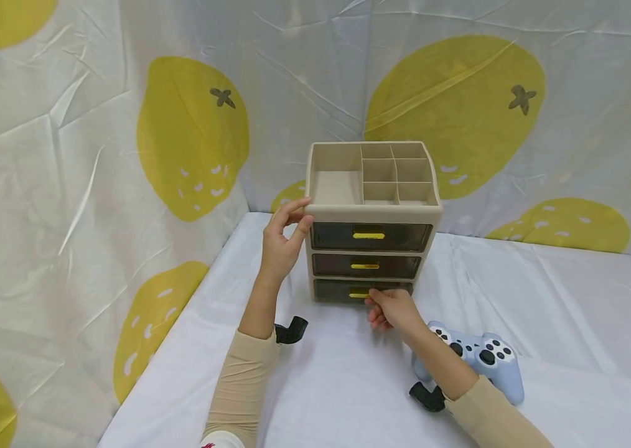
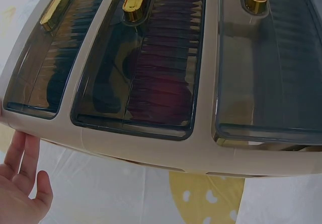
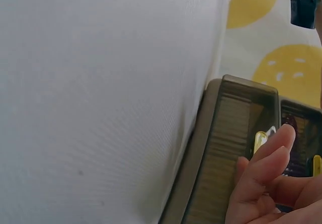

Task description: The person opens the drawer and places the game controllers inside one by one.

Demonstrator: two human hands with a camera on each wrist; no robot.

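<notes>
A beige desk organizer [image 1: 374, 214] stands upright, with three dark see-through drawers below its open top compartments. My left hand [image 1: 282, 246] rests on its upper left corner; in the left wrist view, straight fingers [image 2: 31, 151] touch the side wall. At the front, my right hand [image 1: 396, 310] pinches the right end of the yellow handle [image 1: 358, 295] on the bottom drawer [image 1: 333, 290]. This drawer's front [image 3: 221, 148] sits slightly proud of the frame in the right wrist view. The middle drawer [image 2: 136, 78] and top drawer [image 2: 50, 58] are flush.
A light blue game controller [image 1: 480, 351] lies on the white-covered table [image 1: 343, 386], partly hidden by my right forearm. A lemon-print cloth [image 1: 304, 81] hangs behind and along the left. Black wrist pieces [image 1: 291, 331] stick out from both arms.
</notes>
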